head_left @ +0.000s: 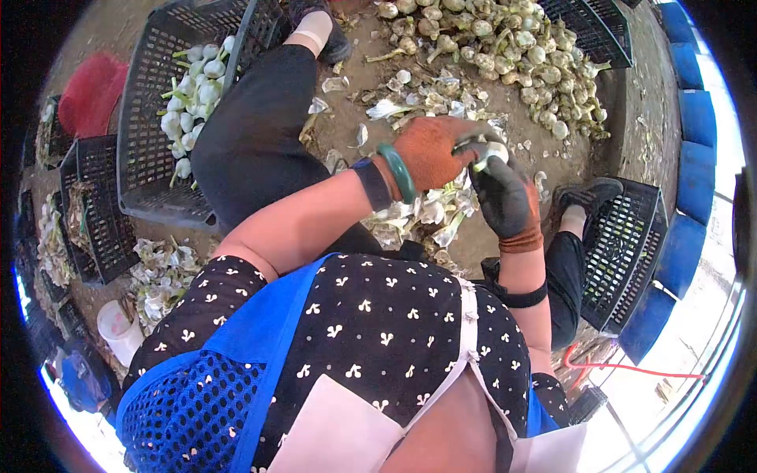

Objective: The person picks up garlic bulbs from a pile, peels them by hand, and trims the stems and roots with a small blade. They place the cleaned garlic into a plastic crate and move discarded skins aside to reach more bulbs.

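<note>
The garlic bulb (494,153) is partly covered by gloved fingers; its underside is hidden. It sits between both hands, at their fingertips. The left hand (434,154) shows mainly its back, fingers curled to touch the bulb; whether it grips cannot be told. The right hand (505,199) is closed on the bulb. Loose skins (449,225) lie beneath the hands. Beyond them, a garlic heap (512,55) is cut off above. Left of the left hand, a leg (256,150) partly hides a black crate (146,189).
</note>
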